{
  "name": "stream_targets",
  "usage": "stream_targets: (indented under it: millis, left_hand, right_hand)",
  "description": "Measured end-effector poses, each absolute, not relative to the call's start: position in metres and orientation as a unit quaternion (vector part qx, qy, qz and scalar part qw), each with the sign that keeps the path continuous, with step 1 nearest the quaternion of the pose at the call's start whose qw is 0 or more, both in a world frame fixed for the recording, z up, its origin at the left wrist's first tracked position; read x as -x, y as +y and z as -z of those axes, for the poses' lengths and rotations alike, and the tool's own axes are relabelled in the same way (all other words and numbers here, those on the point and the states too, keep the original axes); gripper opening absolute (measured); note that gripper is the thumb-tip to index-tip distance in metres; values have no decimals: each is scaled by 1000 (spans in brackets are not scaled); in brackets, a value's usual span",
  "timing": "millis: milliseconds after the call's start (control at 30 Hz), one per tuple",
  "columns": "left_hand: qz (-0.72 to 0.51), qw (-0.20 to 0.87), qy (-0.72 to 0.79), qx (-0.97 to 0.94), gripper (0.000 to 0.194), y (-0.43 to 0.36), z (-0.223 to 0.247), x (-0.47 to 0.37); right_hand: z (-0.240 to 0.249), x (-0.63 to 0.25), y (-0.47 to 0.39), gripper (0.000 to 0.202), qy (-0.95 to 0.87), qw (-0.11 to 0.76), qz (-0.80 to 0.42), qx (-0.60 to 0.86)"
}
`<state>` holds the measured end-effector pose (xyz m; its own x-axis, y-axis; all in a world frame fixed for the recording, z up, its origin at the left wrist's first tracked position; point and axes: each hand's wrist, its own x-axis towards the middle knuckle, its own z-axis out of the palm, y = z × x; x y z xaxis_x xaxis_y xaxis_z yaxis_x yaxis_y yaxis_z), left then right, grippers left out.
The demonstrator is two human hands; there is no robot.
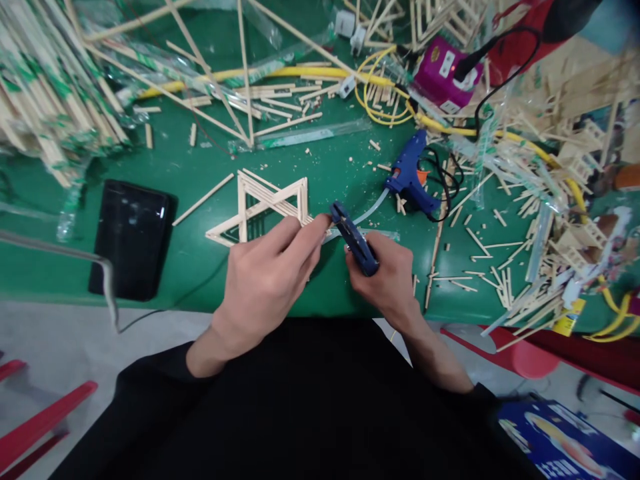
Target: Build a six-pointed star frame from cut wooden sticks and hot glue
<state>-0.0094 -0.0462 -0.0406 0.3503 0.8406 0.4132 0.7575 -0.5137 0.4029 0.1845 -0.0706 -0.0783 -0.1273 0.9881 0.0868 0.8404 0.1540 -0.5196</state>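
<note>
A six-pointed star frame (243, 207) built from thin wooden sticks lies on the green table. My left hand (270, 273) is closed at its right tip, thumb and fingers pinched together there and covering the star's lower right part. My right hand (387, 273) grips a dark blue hand tool (355, 240), slim and jawed like cutters; its upper end meets my left fingertips. A blue glue gun (413, 177) lies beyond my right hand, with a clear glue stick (373, 208) trailing toward the tool. One loose stick (203, 200) rests left of the star.
A black phone-like device (131, 240) lies at left. Bundled sticks (55, 87) fill the far left. A purple power adapter (443, 73) and yellow cable (295, 71) cross the back. Scattered stick pieces (505, 280) and plastic wrappers cover the right. A red stool (533, 357) stands below.
</note>
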Motion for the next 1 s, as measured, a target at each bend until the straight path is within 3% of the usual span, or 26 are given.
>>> stream_targets:
  millis: [1000]
  left_hand:
    - [-309,98,492,-808,23,-49,49,11]
  right_hand:
    - [83,-183,-78,12,-739,231,-163,611]
